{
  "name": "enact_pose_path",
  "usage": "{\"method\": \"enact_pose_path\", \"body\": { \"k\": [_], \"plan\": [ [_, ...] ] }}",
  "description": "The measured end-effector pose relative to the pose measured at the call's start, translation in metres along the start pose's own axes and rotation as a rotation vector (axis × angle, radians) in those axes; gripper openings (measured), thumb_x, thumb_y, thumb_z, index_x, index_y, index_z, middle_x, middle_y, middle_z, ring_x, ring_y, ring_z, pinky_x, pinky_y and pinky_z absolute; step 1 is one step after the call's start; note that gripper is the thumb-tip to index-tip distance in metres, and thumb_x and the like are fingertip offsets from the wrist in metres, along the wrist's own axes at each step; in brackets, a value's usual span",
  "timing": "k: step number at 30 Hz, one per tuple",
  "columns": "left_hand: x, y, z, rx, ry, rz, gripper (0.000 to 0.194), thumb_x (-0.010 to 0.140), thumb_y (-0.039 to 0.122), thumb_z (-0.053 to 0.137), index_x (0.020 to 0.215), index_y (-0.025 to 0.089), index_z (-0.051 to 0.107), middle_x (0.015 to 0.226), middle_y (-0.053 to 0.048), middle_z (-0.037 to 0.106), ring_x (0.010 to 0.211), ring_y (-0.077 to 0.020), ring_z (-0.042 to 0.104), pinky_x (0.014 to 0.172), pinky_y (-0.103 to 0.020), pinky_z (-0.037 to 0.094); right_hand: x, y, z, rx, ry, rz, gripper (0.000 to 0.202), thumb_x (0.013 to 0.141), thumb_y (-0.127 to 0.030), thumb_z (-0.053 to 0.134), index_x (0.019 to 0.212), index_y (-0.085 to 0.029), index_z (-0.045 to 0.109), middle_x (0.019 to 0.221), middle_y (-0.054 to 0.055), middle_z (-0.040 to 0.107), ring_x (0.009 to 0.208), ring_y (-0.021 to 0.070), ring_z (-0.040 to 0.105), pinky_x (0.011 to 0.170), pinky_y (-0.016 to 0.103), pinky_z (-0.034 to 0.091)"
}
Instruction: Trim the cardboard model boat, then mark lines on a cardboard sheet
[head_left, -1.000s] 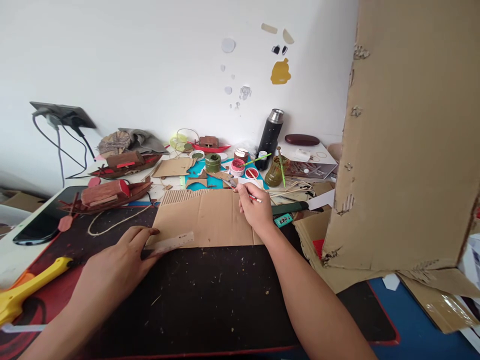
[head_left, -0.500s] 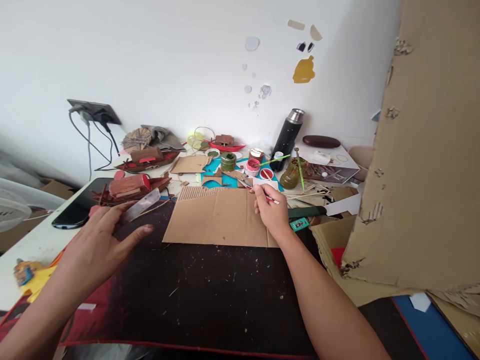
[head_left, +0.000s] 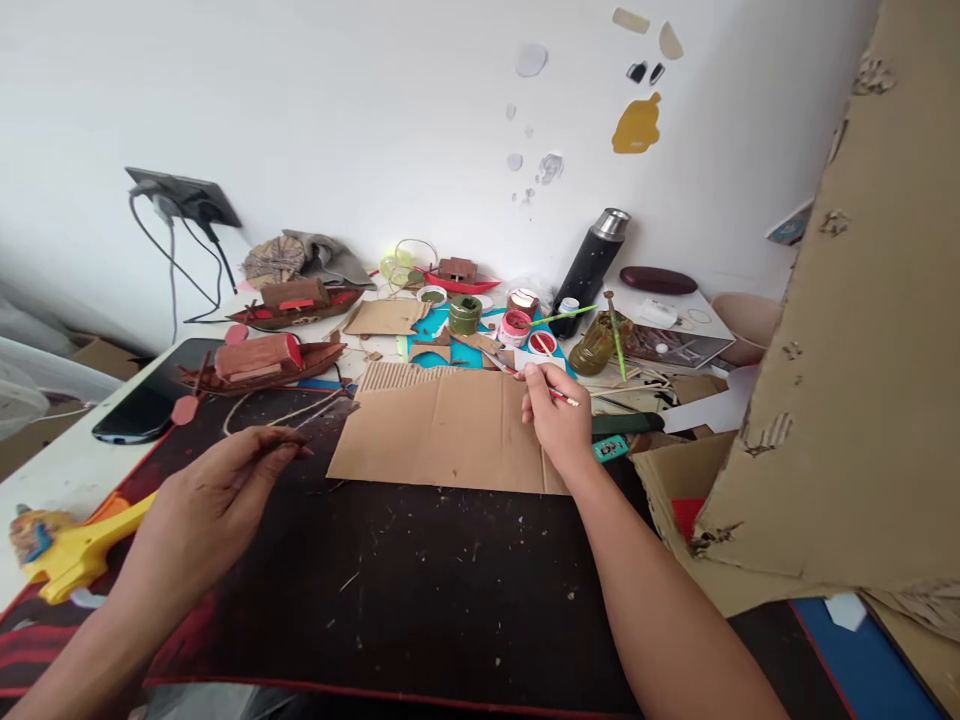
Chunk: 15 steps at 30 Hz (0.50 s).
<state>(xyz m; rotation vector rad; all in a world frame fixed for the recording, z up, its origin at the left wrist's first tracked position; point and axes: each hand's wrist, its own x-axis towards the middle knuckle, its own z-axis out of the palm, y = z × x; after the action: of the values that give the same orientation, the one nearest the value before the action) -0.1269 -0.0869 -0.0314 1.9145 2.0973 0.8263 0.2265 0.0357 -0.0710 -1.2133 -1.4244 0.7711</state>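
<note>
My right hand [head_left: 559,420] holds a slim red pencil [head_left: 564,397] in a writing grip, over the right part of a flat brown cardboard sheet [head_left: 427,430]. The sheet lies on a dark mat [head_left: 420,570], its ribbed core bare along the back left edge. Left of the sheet, my left hand [head_left: 225,500] hovers above the mat with thumb and fingers pinched together. Whatever is between those fingertips is too small to name. Beyond them lie a loop of twine [head_left: 281,418] and a reddish-brown model boat [head_left: 262,362].
Paint jars [head_left: 465,315] stand behind the sheet on blue material. A black thermos [head_left: 592,260] leans at the wall. Cardboard panels [head_left: 847,400] rise on the right. A phone [head_left: 142,410] and a yellow gun-shaped tool [head_left: 86,555] lie at left.
My left hand has gone from spread fingers to a pinch, and the clear plastic strip beside it is out of sight. My right hand keeps its grip. The view has shifted slightly.
</note>
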Motion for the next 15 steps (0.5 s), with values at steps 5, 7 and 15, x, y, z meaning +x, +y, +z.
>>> {"method": "enact_pose_path", "body": {
  "k": [5,7,15],
  "plan": [
    [-0.007,0.001,0.02,0.092,0.164,0.454,0.021,0.106,0.028,0.052,0.116,0.025,0.07,0.105,-0.005,0.077,0.095,-0.0234,0.071,0.09,-0.036,0.052,0.002,-0.003,0.0,0.099,0.064,0.038,0.046,0.102,-0.063,0.063,0.086,-0.022,0.074,0.055,-0.004,0.058,0.044,0.0117,0.056,0.044,0.023,0.044],
    [-0.009,0.002,0.028,0.162,0.206,0.607,0.022,0.105,0.018,0.051,0.118,0.023,0.068,0.102,-0.007,0.075,0.092,-0.0249,0.068,0.089,-0.039,0.051,0.003,-0.003,0.0,0.133,0.089,0.044,0.045,0.101,-0.063,0.064,0.086,-0.022,0.073,0.055,-0.005,0.058,0.044,0.0115,0.056,0.042,0.022,0.044],
    [-0.011,-0.003,0.036,0.146,0.236,0.518,0.01,0.106,0.028,0.054,0.101,0.025,0.063,0.09,-0.003,0.068,0.082,-0.0224,0.065,0.078,-0.037,0.05,0.002,0.0,0.001,0.119,0.049,0.037,0.045,0.103,-0.063,0.063,0.087,-0.022,0.073,0.057,-0.005,0.059,0.044,0.0099,0.055,0.043,0.021,0.044]
  ]
}}
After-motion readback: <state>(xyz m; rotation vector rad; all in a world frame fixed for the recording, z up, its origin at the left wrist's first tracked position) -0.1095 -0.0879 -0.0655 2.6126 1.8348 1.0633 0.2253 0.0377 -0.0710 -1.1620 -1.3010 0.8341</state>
